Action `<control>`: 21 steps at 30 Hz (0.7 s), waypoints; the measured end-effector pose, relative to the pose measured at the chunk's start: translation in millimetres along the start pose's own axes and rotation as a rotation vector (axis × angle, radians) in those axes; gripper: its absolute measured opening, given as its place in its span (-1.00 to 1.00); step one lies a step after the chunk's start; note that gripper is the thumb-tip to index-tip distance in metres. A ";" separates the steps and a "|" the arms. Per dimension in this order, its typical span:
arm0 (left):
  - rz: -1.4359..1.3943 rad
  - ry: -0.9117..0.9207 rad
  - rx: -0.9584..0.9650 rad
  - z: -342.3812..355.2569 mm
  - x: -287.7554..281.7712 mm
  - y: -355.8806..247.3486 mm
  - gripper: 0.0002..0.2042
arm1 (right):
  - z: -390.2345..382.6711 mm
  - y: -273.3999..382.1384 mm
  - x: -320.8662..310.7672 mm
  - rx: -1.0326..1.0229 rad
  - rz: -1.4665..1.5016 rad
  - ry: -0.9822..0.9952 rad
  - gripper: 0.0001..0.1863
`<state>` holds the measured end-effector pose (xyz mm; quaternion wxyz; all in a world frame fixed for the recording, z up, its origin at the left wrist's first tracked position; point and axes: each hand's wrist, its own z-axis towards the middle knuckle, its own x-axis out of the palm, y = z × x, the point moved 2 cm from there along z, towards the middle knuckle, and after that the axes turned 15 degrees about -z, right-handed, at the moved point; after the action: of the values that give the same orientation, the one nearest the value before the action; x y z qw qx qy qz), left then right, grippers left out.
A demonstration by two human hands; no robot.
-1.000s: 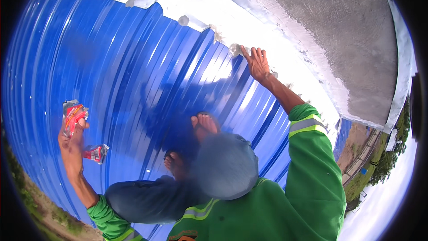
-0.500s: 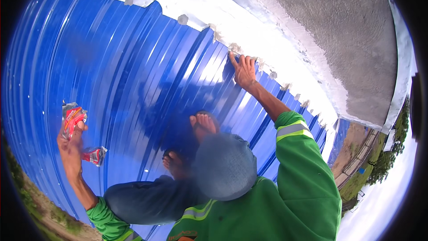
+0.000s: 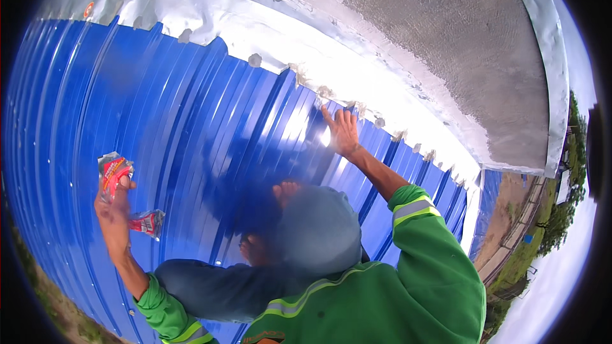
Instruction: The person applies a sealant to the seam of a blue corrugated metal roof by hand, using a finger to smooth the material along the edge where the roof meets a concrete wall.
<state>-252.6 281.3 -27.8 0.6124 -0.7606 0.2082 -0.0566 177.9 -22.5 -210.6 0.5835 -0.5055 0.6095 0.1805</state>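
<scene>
My left hand (image 3: 112, 215) is closed round a red and silver foil packet (image 3: 115, 169) at the left, held over the blue ribbed metal roofing (image 3: 153, 121). Another red and silver piece (image 3: 148, 223) pokes out at the wrist side; whether it belongs to the same packet I cannot tell. Up at the sheet's upper edge, my right hand (image 3: 344, 132) reaches out with its fingers apart, the index finger stretched to a grey lump of sealant (image 3: 326, 92) where the roofing meets the shiny silver flashing (image 3: 268, 30). Nothing shows in that hand.
More grey lumps dot the joint, one of them a round blob (image 3: 255, 60). Beyond the flashing rises a rough grey plastered wall (image 3: 446, 32). My bent leg (image 3: 210, 290) and bare toes (image 3: 287, 192) rest on the slippery-looking ribs. Ground and trees (image 3: 561, 216) show below at the right.
The view has tilted, so the roof edge and wall sit lower in the picture. My right index finger stays at the joint. The left hand keeps the packet.
</scene>
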 end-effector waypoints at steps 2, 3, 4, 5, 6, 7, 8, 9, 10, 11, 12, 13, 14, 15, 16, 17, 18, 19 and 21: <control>-0.013 -0.026 0.056 -4.8 10.1 -3.5 -0.76 | 8.3 -5.2 10.7 0.019 -0.077 -0.060 -0.16; 0.008 0.027 0.060 -5.9 12.6 -7.2 -0.75 | 11.4 -4.9 15.2 0.023 -0.136 -0.095 -0.22; 0.027 0.080 0.065 -6.9 15.7 -11.1 -0.74 | 16.8 -5.8 19.3 0.026 -0.133 -0.094 -0.22; 0.040 0.085 0.055 -8.2 21.6 -15.9 -0.74 | 19.9 -4.1 22.8 0.026 -0.216 -0.080 -0.24; 0.015 0.109 0.061 -8.7 29.5 -21.4 -0.74 | 23.1 -3.0 25.8 0.025 -0.300 -0.067 -0.25; -0.011 0.133 0.067 -8.4 33.3 -24.8 -0.73 | 26.5 -2.5 28.3 0.022 -0.292 -0.055 -0.25; -0.004 0.137 0.058 -7.9 31.9 -24.8 -0.73 | 29.9 -1.9 27.6 0.029 -0.288 -0.059 -0.27; 0.028 0.137 0.038 -7.1 30.3 -24.4 -0.72 | 31.3 -0.7 26.9 0.037 -0.285 -0.064 -0.28; 0.060 0.137 0.017 -6.2 29.4 -24.3 -0.72 | 30.6 1.4 26.5 0.041 -0.266 -0.060 -0.28; 0.058 0.138 0.016 -6.2 28.6 -24.5 -0.72 | 31.1 2.7 26.0 0.041 -0.268 -0.059 -0.28; 0.070 0.143 0.030 -6.4 28.3 -25.4 -0.72 | 31.7 3.1 25.6 0.067 -0.227 -0.048 -0.28; 0.083 0.148 0.044 -6.2 28.0 -25.3 -0.71 | 32.4 3.6 25.3 0.093 -0.185 -0.038 -0.27; 0.082 0.145 0.041 -5.0 25.9 -22.3 -0.71 | 33.3 7.2 25.0 0.089 -0.187 -0.037 -0.27; 0.094 0.144 0.076 -3.2 23.1 -18.4 -0.72 | 33.5 10.7 25.7 0.134 -0.136 0.005 -0.26; 0.107 0.143 0.110 -2.3 20.9 -16.0 -0.72 | 33.9 13.1 26.3 0.178 -0.084 0.046 -0.25; 0.110 0.142 0.103 -1.2 20.4 -14.6 -0.72 | 34.2 15.3 26.7 0.174 -0.083 0.053 -0.25; 0.142 0.152 0.117 0.1 20.6 -13.8 -0.72 | 35.5 16.6 26.7 0.178 -0.058 0.045 -0.25; 0.174 0.162 0.131 0.9 20.9 -13.2 -0.72 | 37.0 18.4 26.8 0.182 -0.033 0.037 -0.24; 0.159 0.183 0.111 1.0 26.2 -14.2 -0.73 | 39.7 16.3 32.9 0.183 -0.055 0.025 -0.24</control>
<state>-225.0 274.4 -18.9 0.6346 -0.6982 0.3193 -0.0887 191.7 3.1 -256.1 0.6243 -0.4688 0.6166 0.1014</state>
